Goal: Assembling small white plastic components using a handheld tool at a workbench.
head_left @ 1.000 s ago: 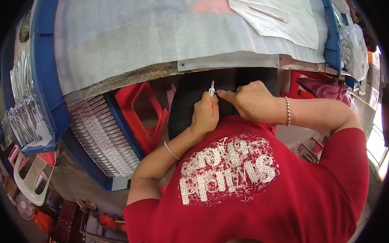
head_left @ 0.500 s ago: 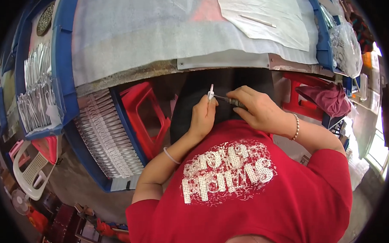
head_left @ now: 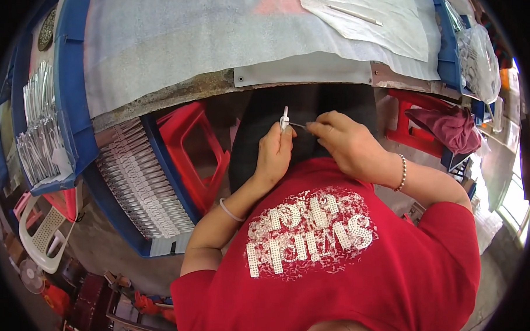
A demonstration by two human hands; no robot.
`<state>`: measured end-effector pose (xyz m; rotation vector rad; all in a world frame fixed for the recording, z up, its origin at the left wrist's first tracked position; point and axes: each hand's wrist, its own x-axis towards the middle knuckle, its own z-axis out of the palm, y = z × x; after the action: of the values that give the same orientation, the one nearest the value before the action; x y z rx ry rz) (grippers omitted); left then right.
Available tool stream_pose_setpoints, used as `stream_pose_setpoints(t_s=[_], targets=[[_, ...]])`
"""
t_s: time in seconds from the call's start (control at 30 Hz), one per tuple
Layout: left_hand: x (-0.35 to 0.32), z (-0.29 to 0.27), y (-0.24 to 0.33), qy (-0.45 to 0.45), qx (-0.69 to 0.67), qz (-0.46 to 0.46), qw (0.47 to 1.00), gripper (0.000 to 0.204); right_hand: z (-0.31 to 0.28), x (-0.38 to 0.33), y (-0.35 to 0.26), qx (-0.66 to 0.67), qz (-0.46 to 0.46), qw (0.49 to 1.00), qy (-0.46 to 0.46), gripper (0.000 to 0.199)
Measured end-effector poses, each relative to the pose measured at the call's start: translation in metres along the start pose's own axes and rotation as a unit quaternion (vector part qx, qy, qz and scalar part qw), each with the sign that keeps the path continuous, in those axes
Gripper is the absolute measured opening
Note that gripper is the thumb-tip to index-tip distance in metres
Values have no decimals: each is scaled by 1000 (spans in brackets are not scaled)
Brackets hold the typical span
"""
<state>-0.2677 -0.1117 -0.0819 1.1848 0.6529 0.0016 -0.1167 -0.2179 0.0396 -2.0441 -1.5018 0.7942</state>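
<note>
Over my lap, just below the table's front edge, my left hand [head_left: 274, 150] pinches a small white part [head_left: 284, 119] between thumb and fingers. A narrow pale tip of it stands up above the fingers. My right hand [head_left: 347, 140] is closed on what looks like a screwdriver [head_left: 297, 125]. Its thin metal shaft points left, the end meeting the white part or lying very close to it. The fingers hide the screwdriver's handle.
A table [head_left: 168, 58] covered with white sheeting lies ahead, with a thin pale rod [head_left: 356, 15] on it. Blue trays of silvery pieces [head_left: 41, 138] stand at left, and a blue crate [head_left: 184, 197] holds rows of metal pieces. Red stools [head_left: 196, 162] flank my legs.
My right hand has turned over the screwdriver, and its fingers now cover the handle that showed before. The left hand keeps its hold on the white part. The whole view has shifted slightly.
</note>
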Motion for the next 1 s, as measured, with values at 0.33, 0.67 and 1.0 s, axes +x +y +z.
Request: stream_pose_setpoints(t_s=[0.33, 0.67, 1.0], targets=[[4, 0, 3, 30, 96, 41, 994, 19, 6, 15, -7, -233, -116, 965, -34, 37], [11, 2, 0, 80, 189, 148, 967, 15, 21, 22, 10, -165, -89, 982, -8, 31], [3, 7, 1, 64, 188, 129, 971, 14, -3, 30, -8, -310, -118, 928, -172, 43]])
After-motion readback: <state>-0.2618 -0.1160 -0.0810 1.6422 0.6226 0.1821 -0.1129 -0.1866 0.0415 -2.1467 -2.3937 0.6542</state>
